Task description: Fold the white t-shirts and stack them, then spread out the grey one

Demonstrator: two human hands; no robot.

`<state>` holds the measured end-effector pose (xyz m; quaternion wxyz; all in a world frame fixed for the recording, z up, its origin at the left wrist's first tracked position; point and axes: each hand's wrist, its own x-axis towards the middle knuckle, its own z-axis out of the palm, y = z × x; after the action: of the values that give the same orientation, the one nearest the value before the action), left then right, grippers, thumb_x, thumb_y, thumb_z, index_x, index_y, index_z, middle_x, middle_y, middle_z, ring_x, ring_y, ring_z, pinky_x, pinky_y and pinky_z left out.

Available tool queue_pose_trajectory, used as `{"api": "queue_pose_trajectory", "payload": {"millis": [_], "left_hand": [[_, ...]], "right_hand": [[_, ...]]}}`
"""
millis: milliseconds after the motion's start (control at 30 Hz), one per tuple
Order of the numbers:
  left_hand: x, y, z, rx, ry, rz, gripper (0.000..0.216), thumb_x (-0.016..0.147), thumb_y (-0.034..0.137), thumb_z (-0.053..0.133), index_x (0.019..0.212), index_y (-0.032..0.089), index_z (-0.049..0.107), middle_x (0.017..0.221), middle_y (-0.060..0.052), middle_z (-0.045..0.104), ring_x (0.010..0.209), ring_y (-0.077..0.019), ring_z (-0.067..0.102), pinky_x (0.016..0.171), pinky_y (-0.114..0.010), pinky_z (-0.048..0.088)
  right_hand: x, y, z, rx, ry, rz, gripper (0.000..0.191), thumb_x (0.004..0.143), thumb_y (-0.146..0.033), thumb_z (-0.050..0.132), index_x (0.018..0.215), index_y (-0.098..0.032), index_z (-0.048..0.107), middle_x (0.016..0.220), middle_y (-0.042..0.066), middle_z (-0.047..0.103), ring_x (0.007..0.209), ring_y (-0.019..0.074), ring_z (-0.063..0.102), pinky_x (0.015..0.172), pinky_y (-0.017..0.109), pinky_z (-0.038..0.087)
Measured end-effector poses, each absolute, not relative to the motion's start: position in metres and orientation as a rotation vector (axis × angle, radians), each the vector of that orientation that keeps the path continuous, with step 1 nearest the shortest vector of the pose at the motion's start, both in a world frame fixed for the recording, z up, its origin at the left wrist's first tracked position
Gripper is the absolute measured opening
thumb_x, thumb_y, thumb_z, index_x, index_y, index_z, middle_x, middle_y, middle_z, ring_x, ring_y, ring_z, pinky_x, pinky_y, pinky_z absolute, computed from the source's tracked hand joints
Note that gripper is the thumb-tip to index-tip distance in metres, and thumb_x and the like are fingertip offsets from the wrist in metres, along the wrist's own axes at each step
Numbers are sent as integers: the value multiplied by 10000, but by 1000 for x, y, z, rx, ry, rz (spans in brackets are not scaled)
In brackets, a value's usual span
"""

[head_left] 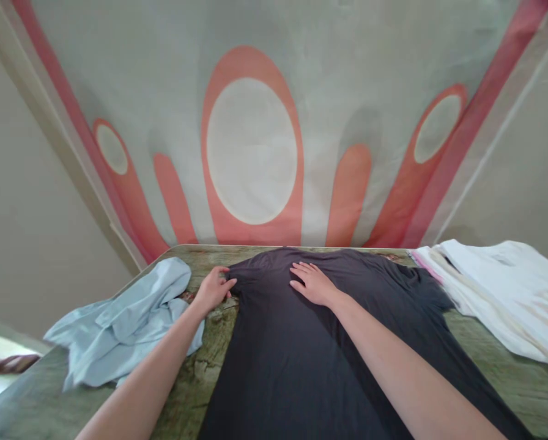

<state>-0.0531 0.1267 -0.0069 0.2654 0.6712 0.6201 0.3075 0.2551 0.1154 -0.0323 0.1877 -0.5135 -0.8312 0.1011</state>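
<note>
A dark grey garment (pixel 301 354) lies spread flat down the middle of the table (pixel 507 379). My left hand (pixel 213 288) is curled on its far left corner, fingers pinching the fabric edge. My right hand (pixel 311 282) lies flat on the upper part of the garment, fingers stretched out and pressing the cloth down.
A crumpled light blue garment (pixel 122 321) lies on the table's left side. White folded clothes (pixel 503 293) with a pink edge sit at the right. A grey cloth backdrop with red and white ovals (pixel 251 146) hangs behind the table. A foot shows at far left.
</note>
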Motion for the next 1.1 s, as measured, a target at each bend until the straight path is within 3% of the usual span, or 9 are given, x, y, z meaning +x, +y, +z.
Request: {"api": "queue_pose_trajectory", "payload": {"millis": [100, 200, 333, 533, 767, 833, 933, 1000, 1100], "left_hand": [[-57, 125, -8, 1927, 1789, 733, 406, 772, 438, 510, 1066, 161, 469, 473, 58, 533, 426, -131, 525, 466, -217, 365], [-60, 125, -6, 2008, 1822, 586, 394, 777, 481, 502, 1020, 172, 520, 570, 24, 600, 489, -145, 571, 510, -230, 388], [-55, 139, 5, 2191, 1946, 510, 450, 772, 553, 483, 985, 166, 571, 739, -38, 646, 692, -192, 618, 605, -249, 417], [-24, 191, 16, 2319, 2048, 372, 388, 754, 412, 565, 1037, 148, 592, 1072, -122, 608, 995, -235, 554, 805, -281, 403], [-12, 228, 17, 2278, 1977, 150, 167, 745, 310, 582, 674, 168, 633, 720, -54, 670, 712, -188, 617, 635, -238, 430], [-4, 230, 20, 2296, 1993, 161, 121, 733, 272, 586, 738, 162, 637, 779, -76, 673, 775, -214, 618, 669, -262, 436], [28, 228, 20, 2369, 1945, 246, 221, 725, 248, 588, 924, 158, 620, 974, -112, 645, 921, -239, 589, 748, -294, 437], [58, 229, 17, 2429, 1822, 287, 212, 731, 238, 585, 926, 169, 628, 993, -98, 640, 918, -209, 591, 773, -267, 435], [102, 236, 12, 2461, 1689, 340, 152, 753, 209, 564, 869, 180, 657, 955, -78, 649, 890, -173, 597, 791, -230, 428]], "right_hand": [[255, 116, -35, -1453, -2342, 294, 547, 874, -502, 313, 1313, -198, 427, 1415, 59, 342, 1323, 204, 226, 1077, 400, 122], [254, 117, -36, -1448, -2348, 276, 552, 876, -501, 305, 1315, -189, 426, 1415, 60, 341, 1321, 206, 230, 1078, 397, 121], [253, 116, -35, -1449, -2351, 265, 550, 876, -499, 306, 1309, -186, 436, 1412, 65, 345, 1318, 208, 238, 1076, 398, 128], [251, 113, -30, -1449, -2355, 237, 551, 881, -491, 298, 1301, -165, 444, 1399, 81, 367, 1312, 210, 254, 1076, 401, 127], [249, 111, -29, -1454, -2334, 263, 532, 881, -489, 310, 1300, -192, 446, 1402, 68, 363, 1316, 205, 245, 1078, 397, 128], [248, 112, -30, -1445, -2326, 274, 524, 878, -483, 326, 1296, -192, 451, 1400, 71, 367, 1316, 206, 245, 1078, 402, 129], [256, 121, -25, -1407, -2292, 260, 487, 849, -474, 400, 1241, -207, 511, 1373, 65, 410, 1308, 216, 263, 1071, 414, 156], [273, 135, -17, -1438, -2165, 211, 433, 834, -437, 444, 1184, -209, 559, 1312, 59, 486, 1255, 204, 357, 1046, 373, 234], [316, 163, 0, -1720, -1800, 166, 360, 853, -338, 410, 1122, -187, 597, 1133, 54, 622, 1022, 145, 563, 901, 247, 397]]}}
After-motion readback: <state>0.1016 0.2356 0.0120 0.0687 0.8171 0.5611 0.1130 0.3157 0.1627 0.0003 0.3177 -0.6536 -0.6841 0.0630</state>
